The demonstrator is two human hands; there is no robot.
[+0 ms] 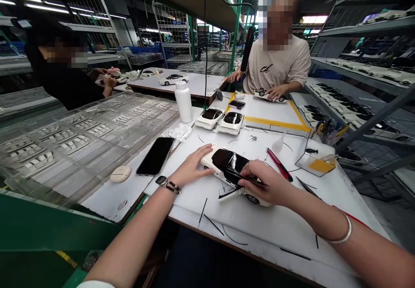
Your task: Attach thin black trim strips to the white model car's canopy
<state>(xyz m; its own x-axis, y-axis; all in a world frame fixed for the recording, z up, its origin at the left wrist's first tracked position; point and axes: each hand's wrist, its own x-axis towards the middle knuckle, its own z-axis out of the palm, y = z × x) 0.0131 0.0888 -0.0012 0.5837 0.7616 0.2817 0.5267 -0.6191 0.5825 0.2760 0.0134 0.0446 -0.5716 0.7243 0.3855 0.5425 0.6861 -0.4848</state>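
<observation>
A white model car (218, 172) with a glossy black roof lies in front of me on the white table, one side door (230, 195) swung out. My left hand (194, 166) grips its left end, the thumb along the near side and the fingers over the far side. Over the roof's right part, my right hand (269, 182) pinches a slim dark piece (254, 180) whose kind I cannot make out. That hand hides much of the car's right end. A red utility knife (279, 164) and dark pointed tweezers (308, 187) lie to the right.
Two more model cars (230, 123) stand behind, near a white bottle (183, 102). Left are a phone (155, 156), a beige case (120, 174) and plastic trays (97, 154). A clear holder (316, 156) stands right. Thin black strips (213, 224) litter the table (259, 236). Two co-workers sit beyond.
</observation>
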